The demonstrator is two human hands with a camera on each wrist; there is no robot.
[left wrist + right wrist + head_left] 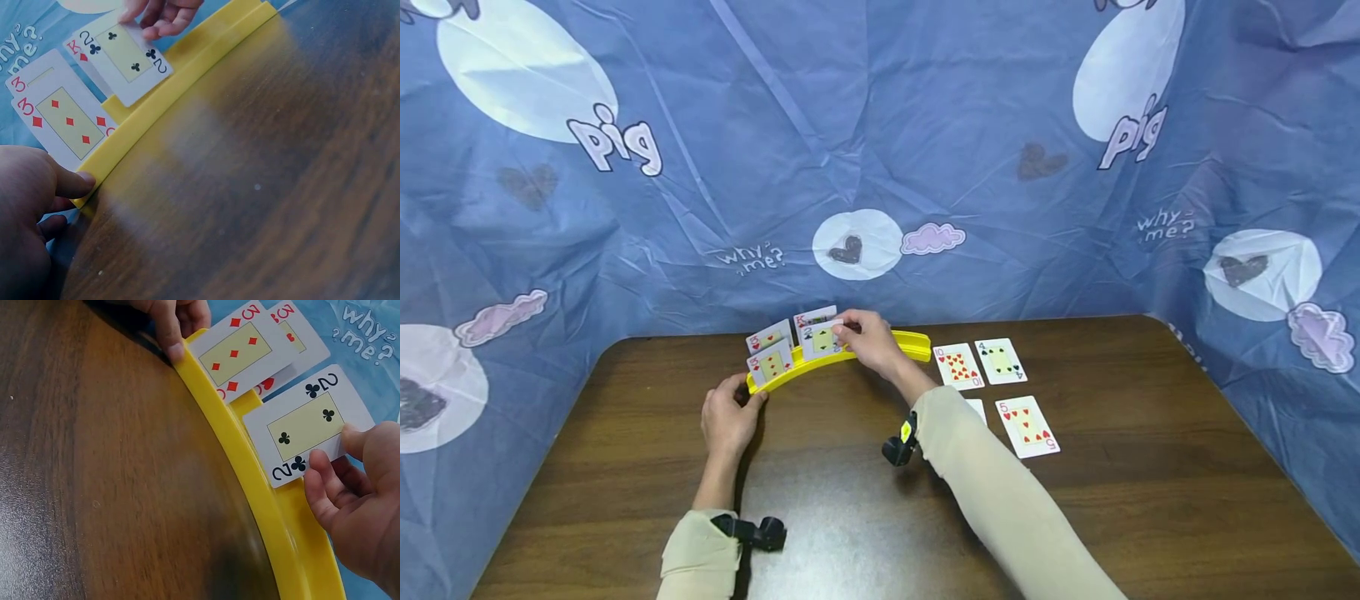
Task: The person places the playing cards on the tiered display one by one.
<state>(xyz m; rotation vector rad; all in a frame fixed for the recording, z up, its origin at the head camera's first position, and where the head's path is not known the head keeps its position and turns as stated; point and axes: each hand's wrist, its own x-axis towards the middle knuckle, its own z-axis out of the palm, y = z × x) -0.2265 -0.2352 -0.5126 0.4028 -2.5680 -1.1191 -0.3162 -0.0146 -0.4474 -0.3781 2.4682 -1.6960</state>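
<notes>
A curved yellow card holder (913, 344) stands on the table, with my left hand (728, 414) gripping its left end between thumb and fingers. My right hand (871, 340) pinches the right edge of a two of clubs (306, 425), whose lower edge is at the holder's front row. To its left, a three of diamonds (69, 122) leans upright in the front row. Behind that stands a three of hearts (294, 334), partly covered. A king of diamonds (815, 316) is in the back row, mostly hidden by the two of clubs.
Right of the holder, a ten of hearts (958, 367), a four of spades (1000, 361) and a five of hearts (1027, 427) lie face up on the wooden table (850, 500). Another card (977, 408) is mostly hidden under my right forearm. A blue printed cloth (865, 167) hangs behind.
</notes>
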